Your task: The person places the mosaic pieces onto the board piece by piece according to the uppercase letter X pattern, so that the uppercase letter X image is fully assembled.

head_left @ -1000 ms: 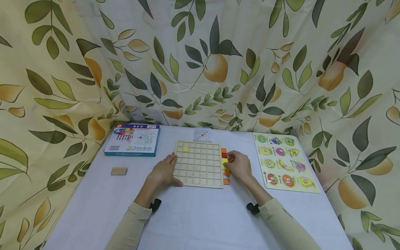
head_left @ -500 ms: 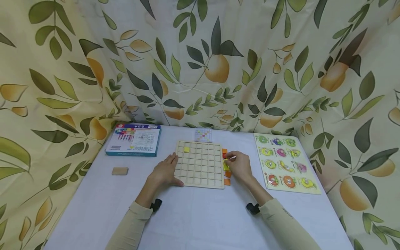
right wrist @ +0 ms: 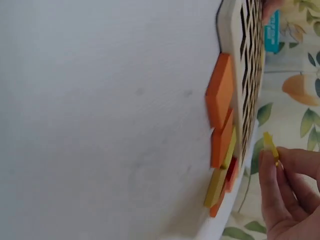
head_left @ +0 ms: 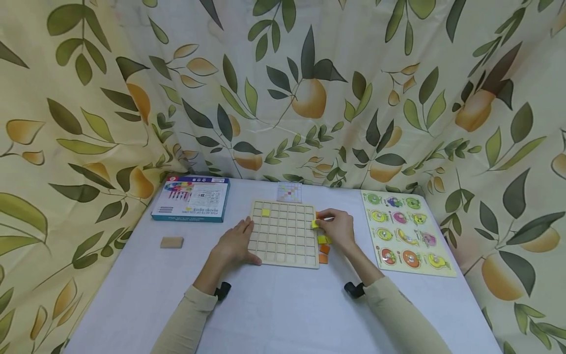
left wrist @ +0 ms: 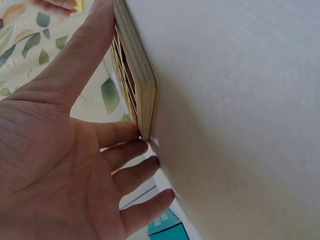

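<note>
Head camera looks down from above — wrist cameras sit close at table level, sharing the grid board (head_left: 283, 232).

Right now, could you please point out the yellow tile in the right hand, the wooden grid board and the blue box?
yellow tile (head_left: 315, 224), head view, on its visible face at the fingertips.
wooden grid board (head_left: 283, 233), head view, on the middle cells.
blue box (head_left: 192, 198), head view, on its printed top.

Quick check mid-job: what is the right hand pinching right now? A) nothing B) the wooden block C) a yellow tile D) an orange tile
C: the right hand pinches a small yellow tile at the right edge of the grid board, above the loose tiles; the right wrist view shows it between the fingertips.
</note>
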Motion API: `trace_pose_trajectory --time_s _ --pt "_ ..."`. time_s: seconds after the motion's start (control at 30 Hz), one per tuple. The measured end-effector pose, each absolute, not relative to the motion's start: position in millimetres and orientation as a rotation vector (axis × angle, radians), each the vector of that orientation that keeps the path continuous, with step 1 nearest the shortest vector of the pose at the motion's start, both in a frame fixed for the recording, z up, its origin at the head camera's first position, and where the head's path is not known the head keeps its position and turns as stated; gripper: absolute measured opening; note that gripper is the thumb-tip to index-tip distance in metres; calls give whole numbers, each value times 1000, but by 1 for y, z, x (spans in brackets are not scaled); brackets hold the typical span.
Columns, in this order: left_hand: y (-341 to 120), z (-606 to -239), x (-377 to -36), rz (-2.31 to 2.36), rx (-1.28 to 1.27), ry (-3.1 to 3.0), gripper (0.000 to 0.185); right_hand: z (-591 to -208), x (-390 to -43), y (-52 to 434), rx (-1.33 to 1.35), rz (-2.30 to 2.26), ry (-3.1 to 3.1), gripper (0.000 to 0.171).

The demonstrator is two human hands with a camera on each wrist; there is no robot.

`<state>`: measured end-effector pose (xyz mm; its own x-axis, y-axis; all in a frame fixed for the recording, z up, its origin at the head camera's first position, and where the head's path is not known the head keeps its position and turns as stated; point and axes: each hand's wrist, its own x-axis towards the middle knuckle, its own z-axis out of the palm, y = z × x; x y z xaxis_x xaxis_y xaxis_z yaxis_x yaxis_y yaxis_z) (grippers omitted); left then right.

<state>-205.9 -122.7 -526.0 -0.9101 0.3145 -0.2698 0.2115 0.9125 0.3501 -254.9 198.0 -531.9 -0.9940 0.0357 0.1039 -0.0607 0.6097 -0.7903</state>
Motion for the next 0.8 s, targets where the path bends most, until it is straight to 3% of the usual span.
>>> trace_pose_trajectory --time_s 0.8 --pt "-122 -529 -206 448 375 2760 126 -530 -276 132 164 1514 -2660 16"
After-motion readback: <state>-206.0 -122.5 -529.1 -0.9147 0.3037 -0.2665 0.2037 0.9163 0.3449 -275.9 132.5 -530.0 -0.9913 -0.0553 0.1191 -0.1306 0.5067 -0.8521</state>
